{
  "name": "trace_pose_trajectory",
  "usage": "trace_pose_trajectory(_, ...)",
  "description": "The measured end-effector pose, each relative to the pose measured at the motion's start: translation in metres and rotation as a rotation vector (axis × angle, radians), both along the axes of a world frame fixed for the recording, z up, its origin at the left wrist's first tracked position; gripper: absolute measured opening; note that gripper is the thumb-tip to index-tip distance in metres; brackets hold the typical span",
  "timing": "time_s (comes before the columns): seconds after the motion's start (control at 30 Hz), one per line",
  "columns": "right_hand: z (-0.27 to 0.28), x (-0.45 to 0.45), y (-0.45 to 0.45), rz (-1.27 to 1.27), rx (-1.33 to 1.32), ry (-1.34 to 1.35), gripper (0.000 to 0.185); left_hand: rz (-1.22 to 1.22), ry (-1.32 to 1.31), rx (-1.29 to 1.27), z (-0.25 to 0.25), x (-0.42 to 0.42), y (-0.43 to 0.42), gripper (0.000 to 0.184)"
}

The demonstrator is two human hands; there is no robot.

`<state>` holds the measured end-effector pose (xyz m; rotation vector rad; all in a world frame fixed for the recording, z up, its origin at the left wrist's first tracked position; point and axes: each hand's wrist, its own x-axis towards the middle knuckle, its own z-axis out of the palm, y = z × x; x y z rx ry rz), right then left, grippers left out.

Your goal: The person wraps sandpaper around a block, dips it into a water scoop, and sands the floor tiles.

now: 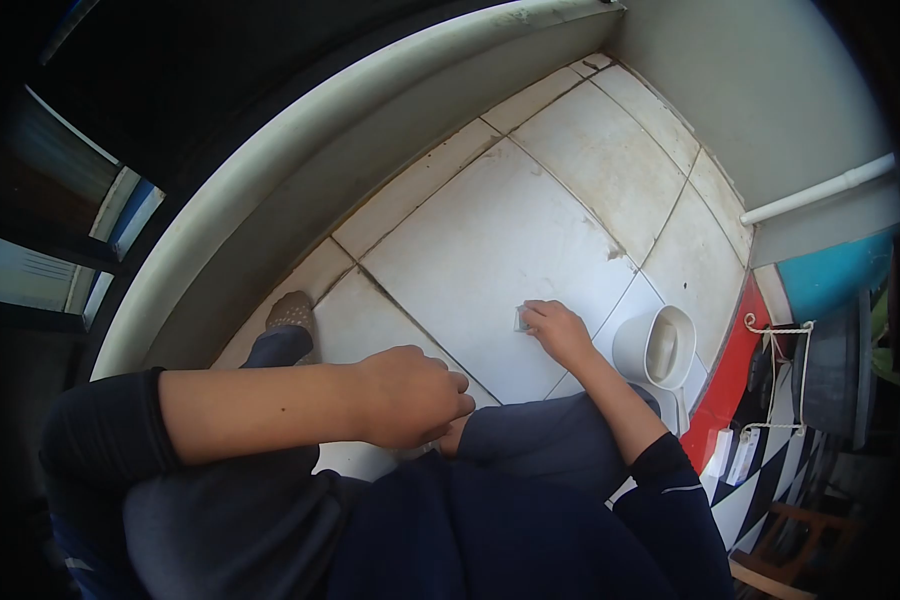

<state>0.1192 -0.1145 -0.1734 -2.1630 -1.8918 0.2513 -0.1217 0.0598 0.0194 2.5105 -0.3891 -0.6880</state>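
My right hand (560, 333) reaches down to the white floor tiles (500, 240), its fingers closed on a small pale grey-green piece (521, 318) that looks like a sponge. Most of that piece is covered by the fingers. Closer to my body, my left hand (410, 397) is curled into a loose fist above the floor, in front of my bent legs. The inside of this fist is hidden. A white plastic dipper (655, 347), its handle pointing towards me, stands just right of my right hand.
A low grey wall with a rounded top (300, 150) curves along the left. Brown dirt marks the tile joints. On the right are a white pipe (820, 190), a teal basin (835, 275), a red strip (728, 365) and a white wire rack (803, 380). My socked foot (290, 312) is beside the wall.
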Motion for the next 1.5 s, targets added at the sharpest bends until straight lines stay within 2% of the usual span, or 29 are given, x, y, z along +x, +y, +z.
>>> trace_pose_trajectory(0.07,0.001,0.021,0.006,-0.151,0.028,-0.02,0.024,-0.017,-0.003,0.004,0.0,0.0,-0.002,0.021)
trace_pose_trajectory(0.17,-0.007,0.023,0.012,-0.177,0.06,-0.061,0.022,-0.021,-0.061,0.003,-0.002,-0.002,0.0,0.021)
trace_pose_trajectory(0.23,-0.002,-0.005,0.006,-0.012,0.01,-0.011,0.02,-0.015,-0.047,0.013,-0.003,-0.001,0.002,0.021)
trace_pose_trajectory(0.3,-0.006,-0.023,-0.002,0.11,0.069,-0.011,0.02,-0.004,-0.017,0.007,-0.002,0.001,0.002,0.021)
trace_pose_trajectory(0.43,0.0,0.019,0.009,-0.114,0.026,-0.052,0.021,-0.006,0.004,-0.009,-0.004,0.0,0.0,0.022)
trace_pose_trajectory(0.5,-0.006,0.021,0.011,-0.114,0.048,-0.101,0.022,-0.001,0.015,0.002,-0.001,-0.001,0.001,0.021)
trace_pose_trajectory(0.63,0.0,-0.005,0.0,0.086,-0.026,-0.026,0.023,0.01,0.04,0.006,0.0,0.0,0.004,0.02)
trace_pose_trajectory(0.7,0.005,0.013,-0.001,0.036,-0.012,0.014,0.022,0.005,0.036,0.005,0.002,0.0,0.003,0.02)
trace_pose_trajectory(0.77,0.004,0.035,0.005,-0.135,-0.032,-0.037,0.024,-0.002,0.025,0.004,0.001,-0.001,0.001,0.02)
trace_pose_trajectory(0.83,0.003,0.029,0.005,-0.126,-0.024,-0.073,0.024,-0.001,0.033,0.002,0.001,-0.002,0.001,0.02)
trace_pose_trajectory(0.9,0.0,0.007,-0.002,0.067,-0.033,-0.065,0.024,0.002,0.019,0.006,0.001,-0.002,0.003,0.02)
trace_pose_trajectory(0.97,0.003,0.005,-0.007,0.114,-0.035,-0.068,0.024,0.007,0.026,0.003,-0.001,-0.002,0.003,0.02)
trace_pose_trajectory(1.07,0.004,0.036,0.001,-0.125,-0.054,-0.06,0.024,-0.016,0.027,0.025,0.0,-0.003,0.0,0.021)
trace_pose_trajectory(1.1,-0.001,0.032,0.001,-0.126,-0.051,-0.061,0.024,-0.017,0.022,0.023,0.001,-0.003,0.0,0.021)
trace_pose_trajectory(1.23,-0.003,-0.014,-0.006,0.106,-0.041,-0.081,0.027,-0.01,0.03,0.025,0.001,-0.001,0.003,0.021)
trace_pose_trajectory(1.33,0.002,0.014,0.002,-0.078,-0.01,0.021,0.026,-0.013,-0.002,0.01,-0.001,-0.001,0.001,0.021)
trace_pose_trajectory(1.43,0.003,0.012,0.009,-0.146,-0.036,-0.061,0.024,-0.013,-0.02,0.007,0.0,-0.002,-0.002,0.02)
trace_pose_trajectory(1.5,0.0,-0.009,0.003,0.062,-0.03,-0.022,0.025,-0.004,-0.023,0.007,0.0,-0.003,0.002,0.02)
